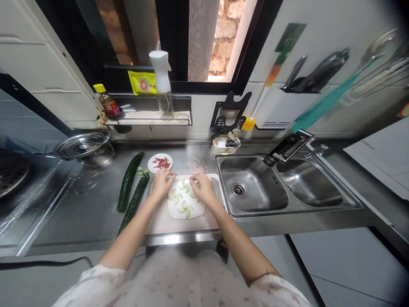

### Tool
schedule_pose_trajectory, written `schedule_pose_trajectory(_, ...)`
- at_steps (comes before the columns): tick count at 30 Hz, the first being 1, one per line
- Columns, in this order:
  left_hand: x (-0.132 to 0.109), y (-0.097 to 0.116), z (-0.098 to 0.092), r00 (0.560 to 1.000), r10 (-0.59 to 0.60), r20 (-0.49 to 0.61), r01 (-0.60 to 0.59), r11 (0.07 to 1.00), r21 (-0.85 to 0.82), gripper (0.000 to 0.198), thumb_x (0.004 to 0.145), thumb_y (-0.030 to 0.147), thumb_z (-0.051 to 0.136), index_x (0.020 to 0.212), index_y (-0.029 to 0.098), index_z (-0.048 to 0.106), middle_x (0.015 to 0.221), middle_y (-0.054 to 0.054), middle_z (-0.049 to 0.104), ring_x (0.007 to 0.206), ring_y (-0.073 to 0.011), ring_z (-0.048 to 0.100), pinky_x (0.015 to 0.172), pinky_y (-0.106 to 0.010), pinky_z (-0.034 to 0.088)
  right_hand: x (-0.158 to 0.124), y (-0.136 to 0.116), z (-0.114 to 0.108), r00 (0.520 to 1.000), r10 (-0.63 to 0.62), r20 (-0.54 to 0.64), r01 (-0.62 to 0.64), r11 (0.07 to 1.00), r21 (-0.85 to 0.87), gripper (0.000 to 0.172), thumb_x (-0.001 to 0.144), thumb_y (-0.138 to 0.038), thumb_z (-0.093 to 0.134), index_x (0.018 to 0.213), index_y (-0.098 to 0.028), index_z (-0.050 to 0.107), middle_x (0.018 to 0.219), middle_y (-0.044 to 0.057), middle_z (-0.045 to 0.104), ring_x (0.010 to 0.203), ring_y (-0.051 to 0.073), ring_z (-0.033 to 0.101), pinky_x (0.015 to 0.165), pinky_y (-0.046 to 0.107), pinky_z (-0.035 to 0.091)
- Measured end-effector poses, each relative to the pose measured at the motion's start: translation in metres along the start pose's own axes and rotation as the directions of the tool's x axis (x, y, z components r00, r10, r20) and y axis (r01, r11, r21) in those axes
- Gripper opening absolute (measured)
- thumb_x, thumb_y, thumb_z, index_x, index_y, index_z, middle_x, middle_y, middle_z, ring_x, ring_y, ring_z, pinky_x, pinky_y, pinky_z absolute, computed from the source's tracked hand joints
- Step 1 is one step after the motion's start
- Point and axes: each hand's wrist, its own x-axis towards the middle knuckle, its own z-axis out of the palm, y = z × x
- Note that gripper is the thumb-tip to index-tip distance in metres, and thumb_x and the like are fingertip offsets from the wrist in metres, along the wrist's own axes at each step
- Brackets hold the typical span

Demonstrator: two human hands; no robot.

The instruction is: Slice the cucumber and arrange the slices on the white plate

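Note:
A white plate (175, 210) lies on the cutting board (156, 224), with several pinwheel shapes of thin cucumber slices (185, 209) on it. My left hand (163, 182) is above the plate's upper left corner, fingers pinched together; whatever they may hold is too small to make out. Over the upper right part of the plate, my right hand (203, 187) has thumb and fingertips drawn together, and it partly hides one pinwheel. Just beyond my left hand stands a small white dish (151, 169) of chopped red bits (161, 162).
A whole cucumber (129, 183) and a second cucumber (137, 196) lie left of the board, with cut pieces (142, 171) between them. A steel pot (96, 155) stands farther left. The double sink (254, 207) adjoins the board's right side. A shelf (143, 117) holds bottles.

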Motion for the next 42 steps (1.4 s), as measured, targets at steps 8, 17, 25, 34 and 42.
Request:
schedule_pose_trajectory(8,-0.015,0.028,0.0,0.982,0.172,0.079,-0.181,0.974,0.133,0.021,0.09,0.035,0.054,0.093,0.024,0.071,0.102,-0.008,0.062,0.104,-0.0238,0.052,0.095,-0.037,0.041,0.026,0.001,0.006,0.979,-0.103,0.178,0.125,0.985,-0.119,0.015,0.09,-0.023,0.055,0.094,-0.019,0.069,0.094,0.006,0.059,0.093,0.02,0.05,0.082,0.031,0.039)
schedule_pose_trajectory(17,-0.016,0.028,0.011,0.975,0.198,0.105,-0.214,0.96,0.178,0.022,0.09,0.034,0.053,0.093,0.023,0.071,0.102,-0.008,0.06,0.098,-0.0237,0.051,0.088,-0.036,0.042,0.027,0.009,0.014,0.965,-0.132,0.226,0.163,0.978,-0.126,0.012,0.088,-0.02,0.059,0.091,-0.018,0.07,0.095,0.006,0.059,0.095,0.021,0.048,0.085,0.032,0.039)
schedule_pose_trajectory(25,-0.015,0.019,0.021,0.977,0.183,0.111,-0.197,0.971,0.137,0.023,0.09,0.035,0.052,0.102,0.024,0.069,0.104,-0.008,0.061,0.101,-0.0238,0.052,0.092,-0.037,0.042,0.024,0.019,0.022,0.963,-0.141,0.23,0.177,0.973,-0.147,0.013,0.087,-0.019,0.056,0.086,-0.018,0.069,0.097,0.008,0.059,0.097,0.022,0.045,0.087,0.034,0.039)
schedule_pose_trajectory(34,-0.016,0.004,0.039,0.993,-0.01,0.116,-0.017,0.972,0.235,0.016,0.087,0.03,0.054,0.091,0.023,0.067,0.098,-0.009,0.06,0.099,-0.0262,0.052,0.089,-0.039,0.041,0.013,0.034,0.041,0.954,-0.077,0.29,0.168,0.938,-0.303,0.016,0.088,-0.021,0.054,0.084,-0.016,0.069,0.094,0.01,0.06,0.094,0.024,0.044,0.082,0.035,0.037)
schedule_pose_trajectory(42,-0.015,0.008,0.048,0.989,-0.055,0.137,0.015,0.961,0.278,0.014,0.086,0.03,0.055,0.089,0.022,0.066,0.097,-0.009,0.06,0.098,-0.0266,0.052,0.087,-0.039,0.04,0.014,0.037,0.052,0.936,-0.095,0.338,0.222,0.906,-0.36,0.02,0.09,-0.02,0.051,0.084,-0.015,0.07,0.097,0.013,0.059,0.096,0.026,0.043,0.081,0.036,0.035)
